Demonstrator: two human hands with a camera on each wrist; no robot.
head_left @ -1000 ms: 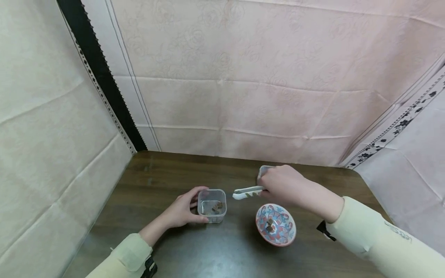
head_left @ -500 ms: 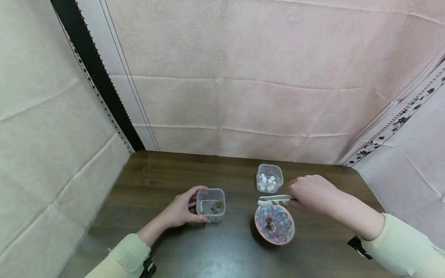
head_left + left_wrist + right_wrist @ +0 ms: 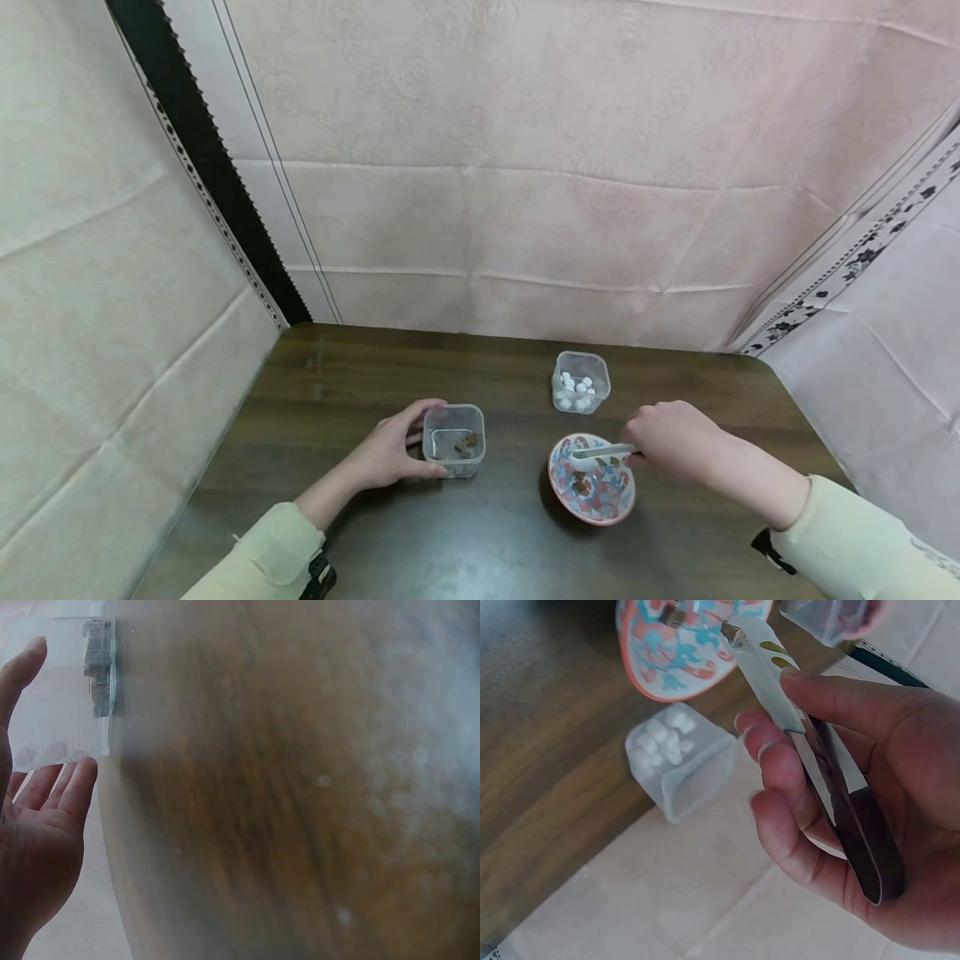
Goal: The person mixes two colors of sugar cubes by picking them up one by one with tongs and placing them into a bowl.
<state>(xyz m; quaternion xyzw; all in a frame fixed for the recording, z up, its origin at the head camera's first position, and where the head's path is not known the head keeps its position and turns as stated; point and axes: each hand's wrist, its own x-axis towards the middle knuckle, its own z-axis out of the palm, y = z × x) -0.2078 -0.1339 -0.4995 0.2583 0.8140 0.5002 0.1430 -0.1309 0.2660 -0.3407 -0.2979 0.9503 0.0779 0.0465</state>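
My left hand (image 3: 382, 457) holds a clear square plastic container (image 3: 465, 470) between thumb and fingers, on the table. A few small brown pieces (image 3: 466, 442) lie in it; the left wrist view shows them through its wall. My right hand (image 3: 678, 440) grips small tongs (image 3: 602, 453) with pale tips bearing a leaf pattern, over a red, blue and white patterned bowl (image 3: 606, 506). In the right wrist view a brown chunk (image 3: 733, 634) sits at the tongs' tips, and another brown piece (image 3: 673, 616) lies in the bowl.
Behind the bowl stands a second clear container (image 3: 595, 367) with several small white pieces (image 3: 576, 385). The dark wooden table (image 3: 360, 362) ends at a pale cloth (image 3: 480, 225) hung at the back, with more cloth on both sides.
My right hand with the tongs has moved from beside the far container rightward and nearer, over the bowl. The container with white pieces has come into full sight. My left hand stays put.
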